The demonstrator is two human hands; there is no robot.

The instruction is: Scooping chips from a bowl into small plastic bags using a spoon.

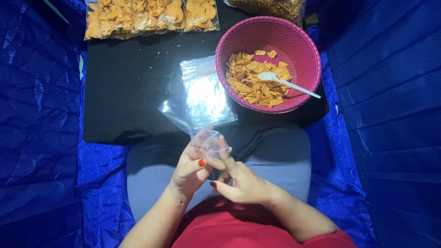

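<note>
My left hand and my right hand meet over my lap, both pinching the mouth of one empty clear plastic bag that sticks up and away from my fingers. Just beyond it a stack of clear plastic bags lies on the black surface. To the right stands a pink bowl holding orange chips, with a white plastic spoon resting in them.
Three filled, sealed bags of chips lie in a row at the far edge of the black surface. A larger bag of chips sits behind the bowl. Blue tarpaulin covers the floor on both sides.
</note>
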